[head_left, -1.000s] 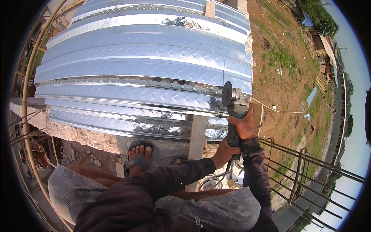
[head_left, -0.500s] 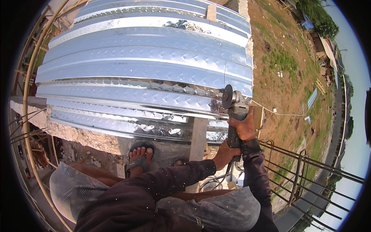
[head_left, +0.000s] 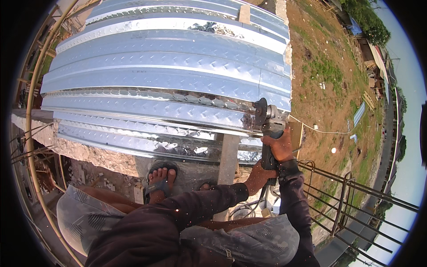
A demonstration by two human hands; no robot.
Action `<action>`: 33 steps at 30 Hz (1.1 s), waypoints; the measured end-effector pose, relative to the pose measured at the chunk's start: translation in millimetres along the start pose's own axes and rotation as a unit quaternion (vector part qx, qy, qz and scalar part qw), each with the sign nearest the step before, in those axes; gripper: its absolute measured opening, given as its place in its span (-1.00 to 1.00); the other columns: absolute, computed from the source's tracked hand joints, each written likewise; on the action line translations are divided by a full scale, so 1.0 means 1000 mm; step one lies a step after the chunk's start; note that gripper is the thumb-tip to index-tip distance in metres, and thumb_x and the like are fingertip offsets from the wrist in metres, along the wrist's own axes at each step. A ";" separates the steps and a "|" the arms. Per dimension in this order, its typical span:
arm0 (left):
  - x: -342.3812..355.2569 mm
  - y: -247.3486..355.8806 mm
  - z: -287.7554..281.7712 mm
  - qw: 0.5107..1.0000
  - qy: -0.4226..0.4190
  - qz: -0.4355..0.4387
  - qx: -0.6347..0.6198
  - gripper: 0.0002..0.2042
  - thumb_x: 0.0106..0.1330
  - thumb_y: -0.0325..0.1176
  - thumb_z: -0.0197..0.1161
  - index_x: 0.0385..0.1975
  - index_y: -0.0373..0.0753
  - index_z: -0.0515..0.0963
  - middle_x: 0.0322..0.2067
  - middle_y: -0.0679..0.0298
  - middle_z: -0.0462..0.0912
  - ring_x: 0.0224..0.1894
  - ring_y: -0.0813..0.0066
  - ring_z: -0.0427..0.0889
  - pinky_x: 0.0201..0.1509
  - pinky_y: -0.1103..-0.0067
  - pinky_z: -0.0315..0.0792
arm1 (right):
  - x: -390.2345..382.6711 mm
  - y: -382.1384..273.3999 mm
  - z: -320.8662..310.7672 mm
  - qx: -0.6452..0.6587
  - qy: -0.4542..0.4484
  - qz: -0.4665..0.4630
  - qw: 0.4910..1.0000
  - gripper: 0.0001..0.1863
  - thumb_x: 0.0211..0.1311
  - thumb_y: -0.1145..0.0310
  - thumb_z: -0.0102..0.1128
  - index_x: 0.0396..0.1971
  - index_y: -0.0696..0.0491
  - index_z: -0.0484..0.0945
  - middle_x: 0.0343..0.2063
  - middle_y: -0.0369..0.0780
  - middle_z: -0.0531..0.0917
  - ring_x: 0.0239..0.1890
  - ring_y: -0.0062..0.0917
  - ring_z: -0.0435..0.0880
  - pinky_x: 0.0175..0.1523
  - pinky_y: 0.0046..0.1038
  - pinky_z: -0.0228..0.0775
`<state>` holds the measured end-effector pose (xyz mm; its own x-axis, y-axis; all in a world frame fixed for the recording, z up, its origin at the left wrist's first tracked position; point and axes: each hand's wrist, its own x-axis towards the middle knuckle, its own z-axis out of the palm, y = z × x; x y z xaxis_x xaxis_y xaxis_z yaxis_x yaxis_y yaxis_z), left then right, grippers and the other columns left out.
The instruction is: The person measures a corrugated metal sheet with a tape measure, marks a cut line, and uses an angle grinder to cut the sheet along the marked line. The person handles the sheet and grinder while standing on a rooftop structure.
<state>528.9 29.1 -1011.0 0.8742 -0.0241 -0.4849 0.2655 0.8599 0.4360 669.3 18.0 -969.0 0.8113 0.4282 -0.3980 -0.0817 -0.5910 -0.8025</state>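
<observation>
An angle grinder (head_left: 273, 127) is held near the right edge of a shiny ribbed metal sheet (head_left: 169, 81). Its dark round disc (head_left: 261, 111) stands upright at the sheet, in line with a thin straight line running across the ribs. My left hand (head_left: 259, 178) is closed round the rear of the grinder's black handle. Farther up the body, my right hand (head_left: 281, 146) grips the tool just behind its metal head. Small bright specks like sparks fly over my sleeves and legs. Whether the disc's lower edge touches metal is hard to make out.
Under the sheet runs a wooden plank (head_left: 228, 155). My sandalled foot (head_left: 162, 180) stands on a concrete ledge close to the sheet. Steel rebar (head_left: 341, 200) juts out at the right, above grassy earth far below. A bamboo pole (head_left: 30, 115) curves along the left.
The grinder and both hands stay almost in place, with the disc barely shifted. The flying specks have changed position.
</observation>
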 end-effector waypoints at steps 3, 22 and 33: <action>0.004 -0.010 -0.006 1.000 0.009 0.008 -0.005 -0.59 0.14 -0.46 0.37 -0.01 -0.28 0.41 -0.20 0.32 0.60 -0.21 0.56 0.59 -0.11 0.54 0.50 | -0.009 -0.024 0.009 -0.022 0.007 0.016 1.000 -0.07 -0.18 0.50 0.48 0.22 0.24 0.11 -0.11 -0.13 0.57 -0.10 -0.43 0.59 0.03 -0.39 0.50; -0.003 0.001 0.002 0.999 0.020 -0.017 -0.021 -0.61 0.15 -0.46 0.36 -0.05 -0.31 0.41 -0.24 0.29 0.61 -0.25 0.54 0.62 -0.17 0.54 0.53 | -0.004 -0.016 0.004 -0.050 -0.001 0.033 0.998 -0.09 -0.18 0.46 0.49 0.18 0.28 0.11 -0.15 -0.14 0.60 -0.12 -0.43 0.61 0.01 -0.40 0.52; -0.006 0.005 0.001 1.000 0.001 -0.008 -0.001 -0.69 0.14 -0.47 0.32 -0.11 -0.32 0.48 -0.27 0.29 0.62 -0.27 0.58 0.61 -0.17 0.54 0.52 | -0.004 -0.008 0.006 -0.003 -0.012 0.017 1.000 -0.11 -0.21 0.49 0.47 0.17 0.25 0.13 -0.16 -0.17 0.60 -0.13 -0.44 0.61 0.01 -0.40 0.51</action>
<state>525.2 32.5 -1004.9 0.8689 -0.0376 -0.4936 0.2792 0.8606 0.4259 663.7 25.0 -963.4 0.7944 0.4235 -0.4353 -0.1061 -0.6089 -0.7861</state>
